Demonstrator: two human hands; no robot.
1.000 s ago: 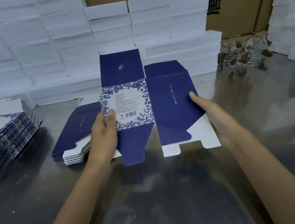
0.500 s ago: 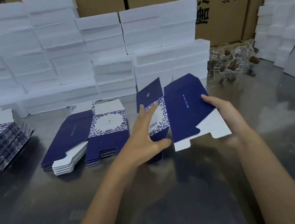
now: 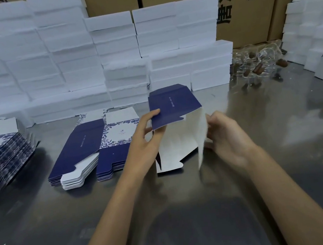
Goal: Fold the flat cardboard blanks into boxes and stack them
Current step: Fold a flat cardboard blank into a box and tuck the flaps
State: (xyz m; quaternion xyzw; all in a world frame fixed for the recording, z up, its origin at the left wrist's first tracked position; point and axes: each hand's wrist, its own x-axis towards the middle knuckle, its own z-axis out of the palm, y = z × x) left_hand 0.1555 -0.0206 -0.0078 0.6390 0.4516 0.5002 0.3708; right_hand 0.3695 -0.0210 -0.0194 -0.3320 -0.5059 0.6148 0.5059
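Centrally, both hands are holding one half-opened cardboard blank (image 3: 177, 120) above the steel table (image 3: 284, 146): the left hand (image 3: 143, 145) is pinching its navy panel, and the right hand (image 3: 227, 136) is curling around its white right flap. Just left, flat blanks (image 3: 89, 149) are lying in low piles. Behind, white foam blocks (image 3: 85, 60) are walling off brown cartons (image 3: 244, 7).

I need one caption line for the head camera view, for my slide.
Both hands, left hand and right hand, open a blue box blank above the steel table.
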